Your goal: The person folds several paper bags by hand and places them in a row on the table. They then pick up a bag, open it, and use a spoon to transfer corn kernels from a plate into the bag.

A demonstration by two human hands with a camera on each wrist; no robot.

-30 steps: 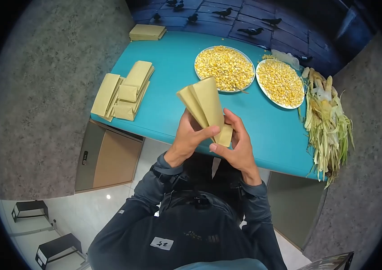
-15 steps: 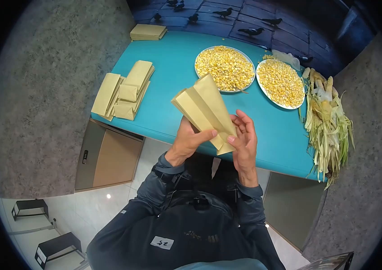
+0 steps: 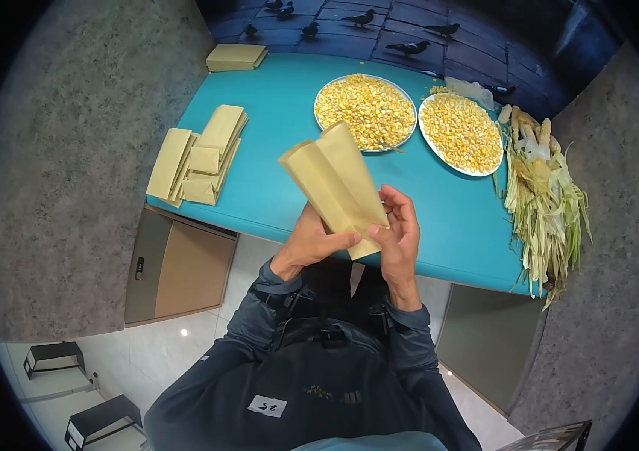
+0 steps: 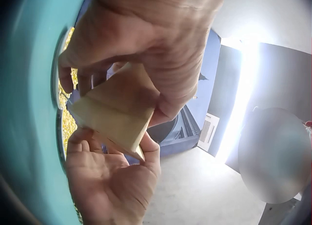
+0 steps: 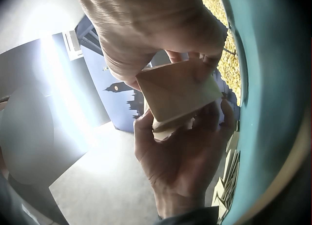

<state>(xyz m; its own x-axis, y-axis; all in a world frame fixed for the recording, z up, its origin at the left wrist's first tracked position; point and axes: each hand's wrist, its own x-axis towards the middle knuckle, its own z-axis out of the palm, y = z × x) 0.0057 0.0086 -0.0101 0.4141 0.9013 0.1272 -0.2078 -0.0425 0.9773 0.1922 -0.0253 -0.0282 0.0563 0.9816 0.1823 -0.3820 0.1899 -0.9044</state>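
Observation:
A brown paper bag (image 3: 338, 184) is held up over the front edge of the teal table (image 3: 282, 188), its top tilted to the left. My left hand (image 3: 310, 242) grips its lower left side, thumb across the front face. On the lower right, my right hand (image 3: 400, 244) pinches the bag with the thumb in front. Both wrist views show the bag's flat bottom end, with the left hand (image 4: 141, 44) above it in one and the right hand (image 5: 161, 30) above it in the other. Some fingers are hidden behind the paper.
Folded paper bags (image 3: 203, 161) lie in stacks at the table's left, with another stack (image 3: 236, 57) at the back left corner. Two plates of corn kernels (image 3: 364, 113) (image 3: 461, 134) stand at the back. Corn husks and cobs (image 3: 541, 199) hang over the right edge.
The bag's front has turned and spread wider, and its folded bottom flap now lies in line with the rest. My right hand has shifted its hold along the bag's lower right side.

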